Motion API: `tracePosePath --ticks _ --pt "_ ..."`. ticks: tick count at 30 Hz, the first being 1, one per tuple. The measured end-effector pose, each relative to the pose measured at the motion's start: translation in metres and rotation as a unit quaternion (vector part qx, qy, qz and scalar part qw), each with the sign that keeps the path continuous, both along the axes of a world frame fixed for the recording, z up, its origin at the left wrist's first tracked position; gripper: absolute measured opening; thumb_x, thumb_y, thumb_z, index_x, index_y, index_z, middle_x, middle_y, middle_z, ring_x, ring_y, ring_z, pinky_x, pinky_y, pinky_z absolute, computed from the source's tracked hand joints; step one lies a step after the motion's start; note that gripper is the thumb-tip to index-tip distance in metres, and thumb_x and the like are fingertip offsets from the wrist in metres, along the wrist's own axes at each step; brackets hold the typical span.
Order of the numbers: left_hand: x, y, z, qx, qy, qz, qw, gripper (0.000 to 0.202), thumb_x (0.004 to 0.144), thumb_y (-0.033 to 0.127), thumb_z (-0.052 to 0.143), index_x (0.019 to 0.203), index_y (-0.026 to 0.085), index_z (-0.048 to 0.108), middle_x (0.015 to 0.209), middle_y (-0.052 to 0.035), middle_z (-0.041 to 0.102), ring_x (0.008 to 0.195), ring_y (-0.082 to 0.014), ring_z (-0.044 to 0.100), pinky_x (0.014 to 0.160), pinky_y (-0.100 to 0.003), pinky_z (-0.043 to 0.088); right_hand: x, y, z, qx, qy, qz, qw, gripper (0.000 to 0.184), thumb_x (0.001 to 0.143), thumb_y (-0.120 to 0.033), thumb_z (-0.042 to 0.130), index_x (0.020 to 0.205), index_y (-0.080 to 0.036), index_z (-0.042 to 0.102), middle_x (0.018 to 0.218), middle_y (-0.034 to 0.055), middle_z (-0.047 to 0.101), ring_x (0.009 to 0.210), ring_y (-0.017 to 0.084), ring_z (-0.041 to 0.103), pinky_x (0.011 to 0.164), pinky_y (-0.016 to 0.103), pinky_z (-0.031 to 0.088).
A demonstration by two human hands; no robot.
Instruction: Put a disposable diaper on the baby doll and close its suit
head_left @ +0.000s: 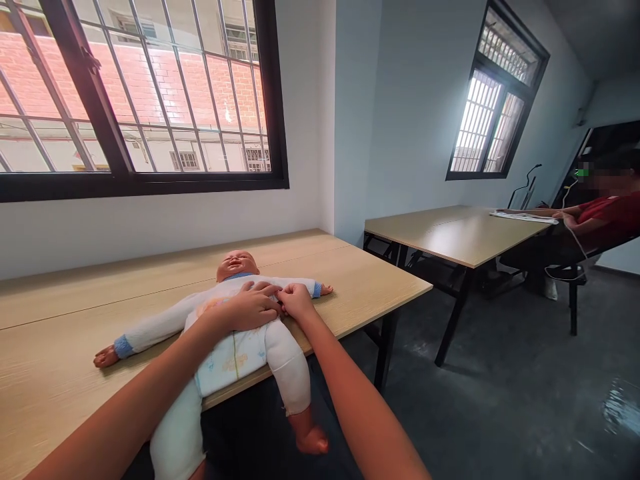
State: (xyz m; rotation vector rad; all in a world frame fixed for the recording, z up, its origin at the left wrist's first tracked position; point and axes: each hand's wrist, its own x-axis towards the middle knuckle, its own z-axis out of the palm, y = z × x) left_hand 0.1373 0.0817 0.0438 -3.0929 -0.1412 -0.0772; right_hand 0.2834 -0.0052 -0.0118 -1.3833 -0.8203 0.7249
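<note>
A baby doll (235, 267) in a white romper with blue cuffs lies on its back on a light wooden table (75, 347), arms spread, legs hanging over the front edge. My left hand (253, 305) rests on the doll's chest with fingers curled on the romper's cloth. My right hand (296, 300) pinches the romper's front right beside my left hand's fingertips. Both hands meet at the middle of the doll's chest.
A second wooden table (450, 237) stands to the right across a gap of dark floor. Another person in a red top (607, 217) sits at its far end with papers (525, 216). Barred windows (150, 93) line the walls.
</note>
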Motion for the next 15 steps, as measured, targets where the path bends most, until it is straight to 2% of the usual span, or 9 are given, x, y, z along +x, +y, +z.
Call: tracePosePath --ticks 4,8,11,15 --pt "0.001 -0.003 0.004 0.004 0.018 0.018 1.000 0.034 0.104 0.030 0.050 0.103 0.034 0.084 0.162 -0.0063 0.056 0.150 -0.0328 0.045 0.125 -0.059 0.024 0.001 -0.003 0.001 -0.002 0.009 0.024 1.000 0.033 0.094 -0.014 0.063 0.063 -0.021 0.051 0.045 -0.0066 0.050 0.041 0.010 0.046 0.044 0.022 0.037" --pt "0.002 -0.006 0.007 -0.009 0.011 0.011 1.000 0.034 0.104 0.030 0.050 0.103 0.035 0.083 0.150 -0.0032 0.066 0.144 -0.0304 0.050 0.126 -0.055 0.025 0.001 -0.013 0.005 0.013 0.009 0.071 0.997 0.030 0.098 -0.019 0.060 0.068 -0.018 0.061 0.050 -0.0055 0.053 0.045 0.009 0.046 0.047 0.021 0.038" --pt "0.002 -0.007 0.006 -0.024 -0.001 0.013 1.000 0.031 0.102 0.027 0.052 0.100 0.033 0.082 0.142 -0.0017 0.070 0.139 -0.0299 0.053 0.125 -0.052 0.027 0.000 -0.020 0.008 0.042 0.009 0.114 0.993 0.026 0.097 -0.020 0.060 0.072 -0.017 0.066 0.053 -0.0058 0.051 0.048 0.009 0.042 0.049 0.021 0.034" --pt "0.001 -0.009 0.008 -0.046 -0.018 0.014 0.999 0.029 0.100 0.024 0.053 0.092 0.029 0.081 0.134 -0.0025 0.074 0.136 -0.0306 0.056 0.123 -0.052 0.030 -0.001 -0.025 0.008 0.087 -0.005 0.160 0.983 0.027 0.096 -0.025 0.062 0.071 -0.017 0.066 0.056 -0.0054 0.049 0.053 0.009 0.040 0.051 0.023 0.031"
